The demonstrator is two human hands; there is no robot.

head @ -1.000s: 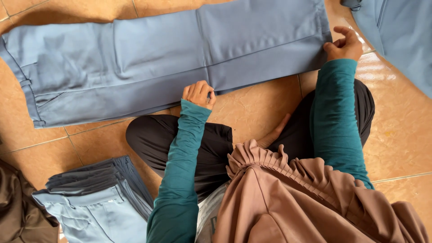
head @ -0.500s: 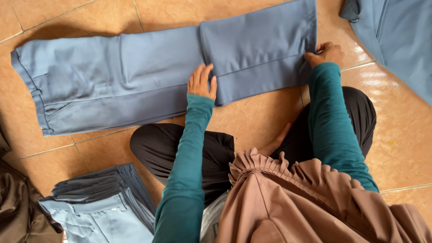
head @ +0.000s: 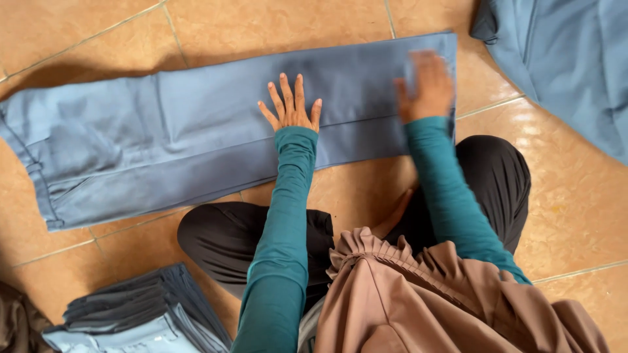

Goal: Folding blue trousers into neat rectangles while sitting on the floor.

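the blue-grey trousers point(head: 196, 131) are being laid lengthwise across the tiled floor point(head: 275, 26), waistband at 9 o'clock, leg ends at 2 o'clock. a crooked fold is being risked if the cloth is dragged unevenly, since the seam edges could be pulled out of line. the left hand point(head: 291, 108) is being held flat and spread on the middle of the legs. the right hand point(head: 428, 85), blurred, is being rested open on the leg ends, nothing pinched. a stack of folded trousers point(head: 140, 314) is lying at 7 o'clock.
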